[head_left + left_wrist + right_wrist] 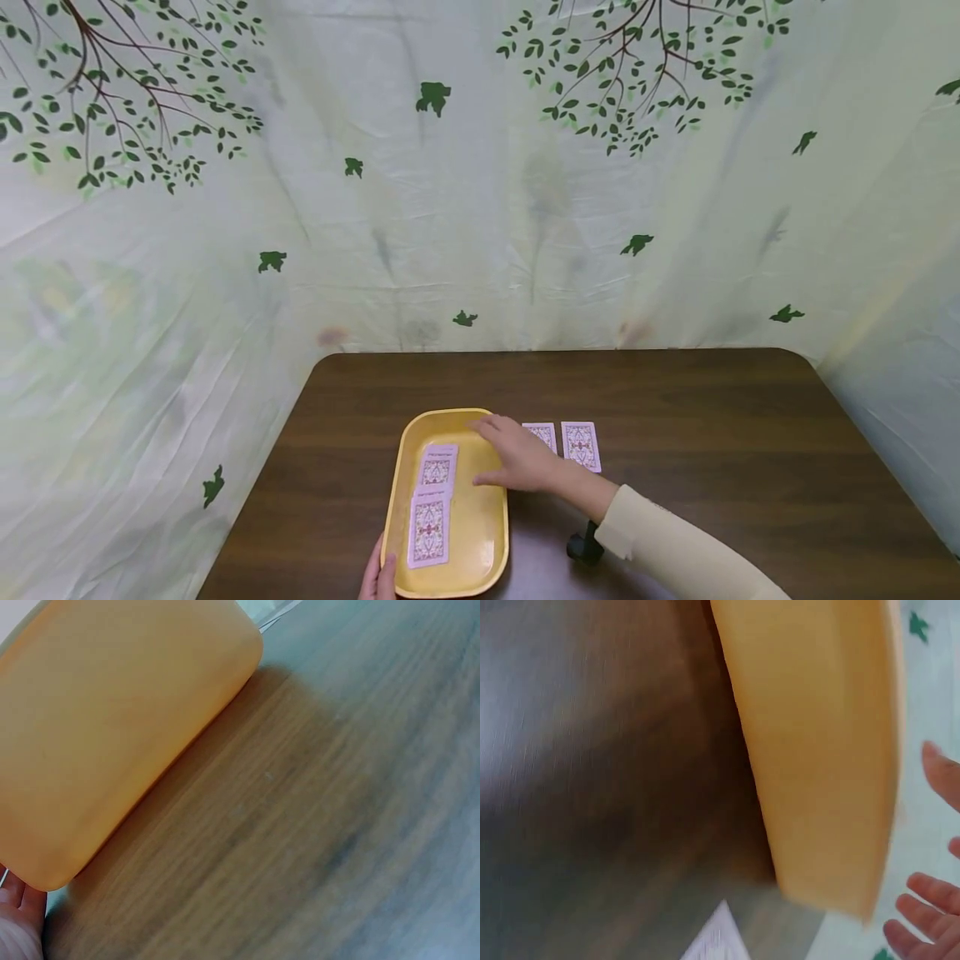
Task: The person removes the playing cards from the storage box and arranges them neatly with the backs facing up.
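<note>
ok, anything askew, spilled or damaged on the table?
Nothing looks spilled or damaged. Slightly askew: the cards in the yellow tray seem to overlap, edges out of line. Also, a black object by the right sleeve is partly hidden; can't tell what it is.

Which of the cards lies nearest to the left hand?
The near-end card in the yellow tray; the tray's other card and both cards on the table lie farther away.
</note>
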`<action>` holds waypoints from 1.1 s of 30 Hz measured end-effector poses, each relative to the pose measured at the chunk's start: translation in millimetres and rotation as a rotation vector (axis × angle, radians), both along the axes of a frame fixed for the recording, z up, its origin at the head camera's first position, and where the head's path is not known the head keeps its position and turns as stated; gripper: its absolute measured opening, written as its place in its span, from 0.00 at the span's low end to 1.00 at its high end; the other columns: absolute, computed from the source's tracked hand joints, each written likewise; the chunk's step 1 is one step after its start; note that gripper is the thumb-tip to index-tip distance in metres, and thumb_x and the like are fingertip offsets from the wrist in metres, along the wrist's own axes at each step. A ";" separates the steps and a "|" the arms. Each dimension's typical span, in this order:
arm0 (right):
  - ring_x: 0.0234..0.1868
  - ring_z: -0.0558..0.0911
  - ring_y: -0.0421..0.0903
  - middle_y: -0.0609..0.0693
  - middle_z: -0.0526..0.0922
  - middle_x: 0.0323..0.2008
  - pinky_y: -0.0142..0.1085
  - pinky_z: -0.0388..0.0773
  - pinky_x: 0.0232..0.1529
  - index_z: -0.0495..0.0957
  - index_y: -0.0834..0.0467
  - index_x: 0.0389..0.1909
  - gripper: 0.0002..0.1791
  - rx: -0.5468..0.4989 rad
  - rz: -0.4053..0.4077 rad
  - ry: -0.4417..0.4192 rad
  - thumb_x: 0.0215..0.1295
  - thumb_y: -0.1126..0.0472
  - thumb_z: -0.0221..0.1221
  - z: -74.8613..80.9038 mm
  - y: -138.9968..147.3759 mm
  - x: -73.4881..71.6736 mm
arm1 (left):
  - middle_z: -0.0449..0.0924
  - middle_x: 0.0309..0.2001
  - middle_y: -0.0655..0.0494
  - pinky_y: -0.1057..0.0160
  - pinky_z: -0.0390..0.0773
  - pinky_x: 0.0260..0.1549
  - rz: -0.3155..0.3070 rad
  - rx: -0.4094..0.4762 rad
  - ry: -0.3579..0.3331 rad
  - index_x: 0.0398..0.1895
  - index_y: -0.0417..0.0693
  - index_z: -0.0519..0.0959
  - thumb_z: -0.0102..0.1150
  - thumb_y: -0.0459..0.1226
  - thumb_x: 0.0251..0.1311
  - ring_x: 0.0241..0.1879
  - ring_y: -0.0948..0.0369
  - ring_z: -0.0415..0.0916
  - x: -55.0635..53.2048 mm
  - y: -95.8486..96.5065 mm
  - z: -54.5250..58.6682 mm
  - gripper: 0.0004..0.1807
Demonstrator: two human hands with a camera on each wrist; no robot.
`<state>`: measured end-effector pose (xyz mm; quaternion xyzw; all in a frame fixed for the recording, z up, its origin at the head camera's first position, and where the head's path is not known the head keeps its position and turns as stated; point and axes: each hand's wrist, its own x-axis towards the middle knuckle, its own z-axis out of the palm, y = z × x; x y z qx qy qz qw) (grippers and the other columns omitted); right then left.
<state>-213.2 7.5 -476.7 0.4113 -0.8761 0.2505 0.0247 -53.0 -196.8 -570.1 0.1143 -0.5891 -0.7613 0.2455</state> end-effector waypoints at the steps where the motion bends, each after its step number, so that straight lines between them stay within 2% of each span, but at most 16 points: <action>1: 0.53 0.71 0.48 0.54 0.71 0.53 0.38 0.68 0.54 0.65 0.59 0.62 0.43 0.021 0.018 0.007 0.48 0.44 0.68 -2.8 -4.7 3.0 | 0.78 0.37 0.72 0.72 0.77 0.27 0.000 -0.006 -0.002 0.44 0.75 0.76 0.44 0.34 0.67 0.30 0.67 0.77 -0.3 0.1 -0.1 0.20; 8: 0.50 0.72 0.44 0.50 0.73 0.50 0.34 0.70 0.49 0.70 0.54 0.59 0.41 0.173 0.092 0.038 0.43 0.41 0.69 -18.1 -36.2 23.6 | 0.78 0.37 0.71 0.72 0.77 0.28 0.024 0.003 0.009 0.43 0.74 0.77 0.45 0.34 0.66 0.31 0.68 0.77 -1.0 2.1 -0.8 0.19; 11: 0.46 0.72 0.42 0.47 0.74 0.46 0.31 0.71 0.42 0.73 0.51 0.55 0.39 0.215 0.105 0.044 0.41 0.40 0.70 -21.0 -47.1 31.2 | 0.78 0.37 0.71 0.73 0.77 0.29 0.040 0.009 0.011 0.42 0.73 0.77 0.45 0.33 0.66 0.31 0.68 0.77 -2.1 3.1 -0.9 0.19; 14: 0.40 0.71 0.39 0.44 0.74 0.41 0.28 0.68 0.34 0.75 0.50 0.53 0.37 0.265 0.109 0.059 0.39 0.40 0.70 -24.3 -55.4 37.0 | 0.79 0.37 0.71 0.73 0.77 0.29 0.059 0.011 0.005 0.42 0.72 0.78 0.45 0.32 0.66 0.32 0.68 0.77 -3.4 3.9 -1.0 0.20; 17: 0.35 0.69 0.38 0.43 0.72 0.36 0.27 0.65 0.30 0.75 0.49 0.52 0.38 0.321 0.097 0.066 0.37 0.38 0.70 -27.3 -62.0 41.1 | 0.79 0.37 0.71 0.72 0.77 0.29 0.062 0.027 -0.001 0.42 0.72 0.78 0.45 0.32 0.66 0.31 0.67 0.78 -3.2 4.7 -0.5 0.20; 27: 0.32 0.65 0.40 0.43 0.67 0.32 0.29 0.64 0.29 0.75 0.47 0.50 0.40 0.405 0.054 0.051 0.30 0.36 0.72 -34.2 -71.7 49.8 | 0.79 0.37 0.70 0.72 0.77 0.28 0.056 0.037 0.009 0.43 0.71 0.79 0.46 0.33 0.66 0.30 0.66 0.78 -3.5 3.5 -3.3 0.19; 33: 0.33 0.66 0.40 0.43 0.66 0.32 0.30 0.64 0.28 0.75 0.46 0.44 0.38 0.407 0.049 0.067 0.28 0.37 0.73 -36.3 -76.5 53.4 | 0.79 0.39 0.71 0.73 0.77 0.30 0.042 -0.017 0.038 0.45 0.71 0.78 0.46 0.34 0.66 0.33 0.68 0.77 -2.9 0.4 -5.3 0.17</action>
